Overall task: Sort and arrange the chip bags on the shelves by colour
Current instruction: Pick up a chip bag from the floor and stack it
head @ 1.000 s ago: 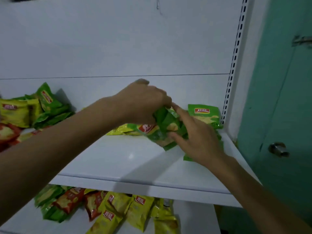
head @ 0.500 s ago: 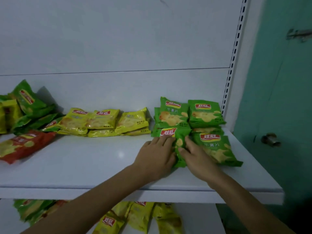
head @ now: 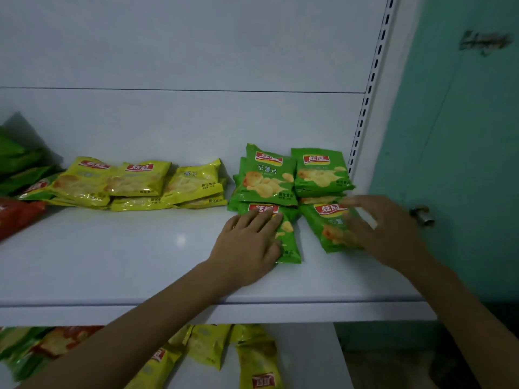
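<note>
Green chip bags (head: 268,178) lay grouped at the right end of the white shelf (head: 112,262), beside yellow chip bags (head: 140,181) | left hand (head: 248,245) — fingers straight — lay flat on the front-left bag (head: 289,248) | right hand (head: 390,234), blurred, spread its fingers over the front-right bag (head: 325,220), gripping nothing

A small shop, it seems: a white metal display shelf (head: 140,262) meets a slotted white upright rail (head: 368,88) at its right end, stocked with identical branded green foil chip bags (head: 266,178) and yellow foil chip bags (head: 134,181).
</note>
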